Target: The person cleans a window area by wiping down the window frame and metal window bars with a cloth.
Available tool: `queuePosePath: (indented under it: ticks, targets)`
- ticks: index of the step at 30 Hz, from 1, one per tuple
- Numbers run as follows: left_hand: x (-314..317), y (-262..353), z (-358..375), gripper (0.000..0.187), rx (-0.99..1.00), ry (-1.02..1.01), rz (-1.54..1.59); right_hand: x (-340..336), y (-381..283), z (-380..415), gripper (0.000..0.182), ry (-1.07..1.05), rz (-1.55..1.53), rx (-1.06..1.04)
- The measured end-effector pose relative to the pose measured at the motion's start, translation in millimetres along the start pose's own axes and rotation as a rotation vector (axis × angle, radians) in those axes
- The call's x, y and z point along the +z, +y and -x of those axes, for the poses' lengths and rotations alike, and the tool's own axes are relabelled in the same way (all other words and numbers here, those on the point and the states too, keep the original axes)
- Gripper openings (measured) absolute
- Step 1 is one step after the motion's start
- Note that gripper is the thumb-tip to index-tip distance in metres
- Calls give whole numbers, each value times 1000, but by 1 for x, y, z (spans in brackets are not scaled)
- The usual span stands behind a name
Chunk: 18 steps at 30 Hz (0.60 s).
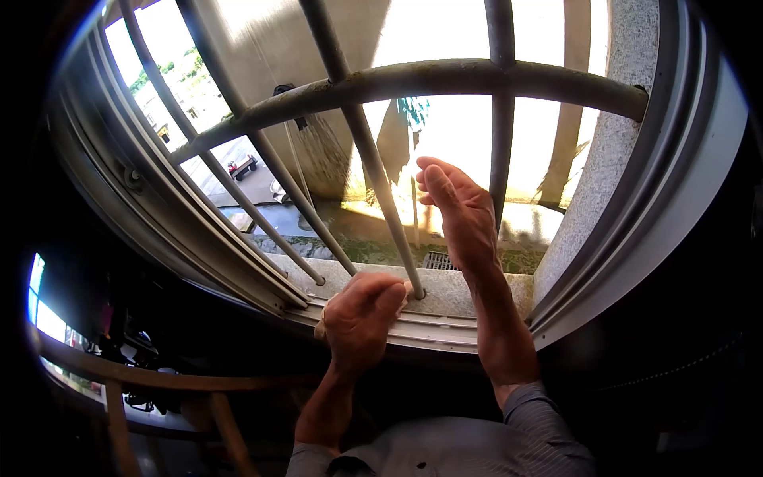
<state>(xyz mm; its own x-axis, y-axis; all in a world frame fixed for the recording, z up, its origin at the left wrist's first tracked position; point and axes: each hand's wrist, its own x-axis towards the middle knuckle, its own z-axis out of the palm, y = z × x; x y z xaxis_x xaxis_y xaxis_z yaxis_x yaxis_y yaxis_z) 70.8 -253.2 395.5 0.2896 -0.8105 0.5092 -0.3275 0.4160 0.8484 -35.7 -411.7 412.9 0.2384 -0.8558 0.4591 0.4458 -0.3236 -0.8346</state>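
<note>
My left hand (362, 318) is closed around a pale, crumpled cloth (321, 327) on the window's lower track (433, 332), close to the foot of a metal bar. Only edges of the cloth show beside the fingers. Raised higher, my right hand (459, 205) is in front of the window bars (445, 78), near a vertical bar. Its fingers are curled with the thumb over them, and whether anything small is inside is hidden.
Metal bars cross the window opening, set into a stone sill (513, 288). Sliding frames (179, 230) stand at both sides. Outside are a wall, a drain grate (439, 261) and a parked vehicle (242, 166). A wooden rail (159, 379) lies at lower left.
</note>
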Motion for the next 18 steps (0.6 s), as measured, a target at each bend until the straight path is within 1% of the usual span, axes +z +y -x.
queuePosePath:
  ticks: [3,4,7,8,11,12,15,18]
  targets:
    - [-3,0,4,10,-55,33,28,17,-2,-26,64,-46,-41,-18]
    - [-4,-1,6,10,-69,45,20,21,3,-35,70,-88,-78,-53]
    - [-7,-2,11,11,-89,73,10,34,6,-47,74,-180,-226,26]
    - [-7,-2,11,11,-92,82,11,40,9,-50,62,-177,-349,20]
    - [-7,-1,13,12,-100,100,36,46,16,-60,45,-179,-512,106]
    - [-6,-1,13,12,-102,110,33,49,9,-56,30,-132,-580,137]
    - [-5,0,14,13,-114,144,29,48,18,-52,27,-45,-493,93]
    - [-4,1,14,14,-125,178,46,34,35,-41,25,-30,-356,67]
